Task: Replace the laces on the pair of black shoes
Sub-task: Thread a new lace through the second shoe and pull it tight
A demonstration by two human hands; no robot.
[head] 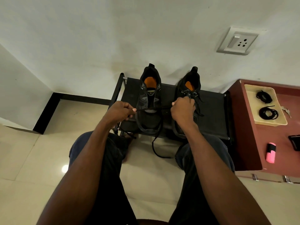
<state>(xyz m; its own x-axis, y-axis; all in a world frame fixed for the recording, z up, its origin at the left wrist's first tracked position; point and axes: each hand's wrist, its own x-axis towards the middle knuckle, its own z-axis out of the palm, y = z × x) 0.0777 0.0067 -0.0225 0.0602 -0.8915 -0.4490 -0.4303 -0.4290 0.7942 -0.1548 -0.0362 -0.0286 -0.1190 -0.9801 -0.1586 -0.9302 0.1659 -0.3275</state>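
Two black shoes with orange insoles stand side by side on a low black rack (212, 108), toes toward me. The left shoe (150, 101) has almost no lacing; one black lace (158, 143) runs across its lowest eyelets and hangs down over the rack's front edge to the floor. My left hand (119, 111) is closed on that lace's left end, left of the shoe. My right hand (183, 109) is closed on the lace's other end, between the shoes and in front of the right shoe (190, 88), which is still laced.
A red-brown cabinet (248, 143) stands right of the rack. On it lie a beige tray (266, 120) holding two coiled black laces (267, 112), keys, a pink and black object (270, 153) and a dark item at the frame edge. A wall with a socket is behind. My knees are below the rack.
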